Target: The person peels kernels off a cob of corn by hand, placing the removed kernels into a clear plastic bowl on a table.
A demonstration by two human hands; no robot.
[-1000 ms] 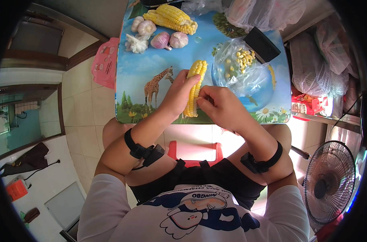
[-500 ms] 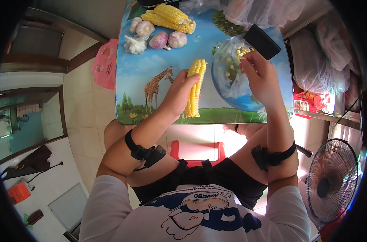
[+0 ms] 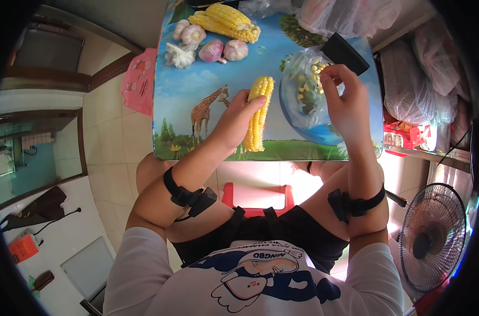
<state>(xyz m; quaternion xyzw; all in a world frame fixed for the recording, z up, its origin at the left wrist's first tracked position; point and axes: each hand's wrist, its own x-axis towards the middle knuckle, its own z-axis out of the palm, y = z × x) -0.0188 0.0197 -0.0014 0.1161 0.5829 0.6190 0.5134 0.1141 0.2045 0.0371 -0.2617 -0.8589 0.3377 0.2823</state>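
Note:
An ear of corn (image 3: 259, 116), with yellow kernels, stands nearly upright in my left hand (image 3: 242, 118); thumb and fingers are wrapped round its left side, over the table's front part. My right hand (image 3: 346, 97) hovers at the right edge of a clear plastic bag (image 3: 310, 113) lying over a blue round plate or basin (image 3: 329, 136). Its fingers are bent and drawn together at the thumb; what they hold, if anything, I cannot make out. Loose corn kernels (image 3: 304, 88) lie in the bag.
Farther back on the table (image 3: 197, 87) lie more ears of corn (image 3: 226, 22) and several garlic bulbs (image 3: 193, 35). A black box-shaped object (image 3: 346, 54) stands just beyond my right hand. Plastic bags (image 3: 350, 16) crowd the far right. A fan (image 3: 432, 237) stands at lower right.
My right hand has shifted slightly right, and its fingers have curled in more. The left hand holds the ear of corn almost as before. The view has moved a little.

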